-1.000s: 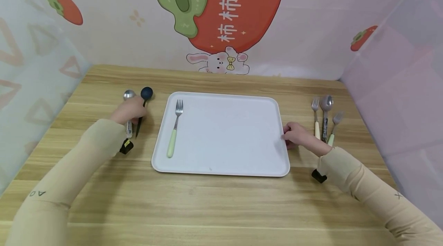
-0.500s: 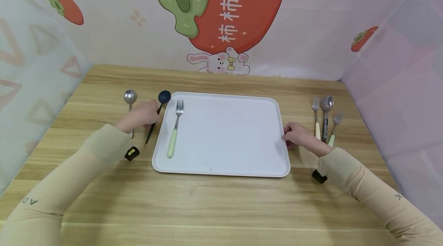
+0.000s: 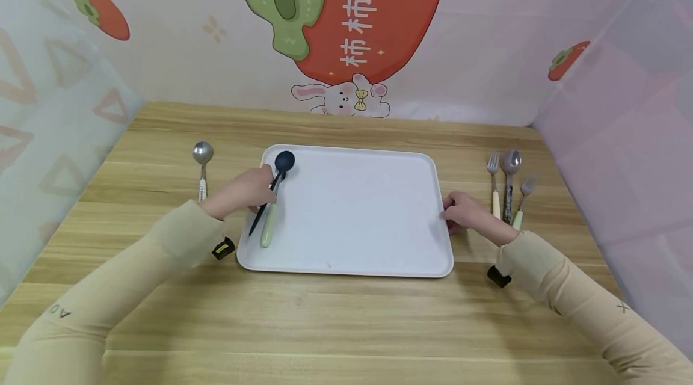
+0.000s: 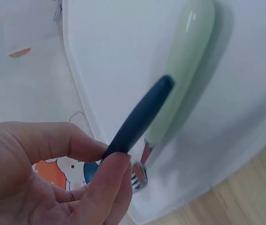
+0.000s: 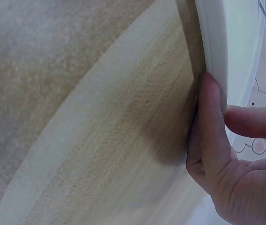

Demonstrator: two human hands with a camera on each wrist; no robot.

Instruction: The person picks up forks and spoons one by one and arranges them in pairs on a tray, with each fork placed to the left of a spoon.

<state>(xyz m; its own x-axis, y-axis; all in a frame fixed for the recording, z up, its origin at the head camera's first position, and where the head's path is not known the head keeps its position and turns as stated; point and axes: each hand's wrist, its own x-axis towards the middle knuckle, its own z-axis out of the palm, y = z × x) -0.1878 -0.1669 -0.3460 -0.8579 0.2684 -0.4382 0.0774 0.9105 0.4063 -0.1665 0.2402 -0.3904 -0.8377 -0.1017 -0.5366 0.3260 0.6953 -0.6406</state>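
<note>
My left hand (image 3: 251, 187) pinches a dark spoon (image 3: 284, 160) by its slim handle, between thumb and fingers, above the left side of the white tray (image 3: 363, 216). In the left wrist view the dark handle (image 4: 140, 117) is raised over a fork with a light green handle (image 4: 184, 70). That fork lies on the tray, its tines partly hidden behind the spoon and my fingers in the head view. At the tray's right edge, my right hand (image 3: 462, 210) grips the rim (image 5: 215, 51), thumb on the inner side and fingers on the outer side.
A metal spoon with a white handle (image 3: 203, 153) lies left of the tray on the wooden table (image 3: 325, 325). To the right lie a cream-handled fork (image 3: 494, 180), a spoon with a dark patterned handle (image 3: 510, 168) and a green-handled fork (image 3: 526, 189). A patterned wall stands behind.
My left hand has carried the dark spoon rightward, from beside the metal spoon on the table to over the tray's left side. My right hand has stayed at the rim.
</note>
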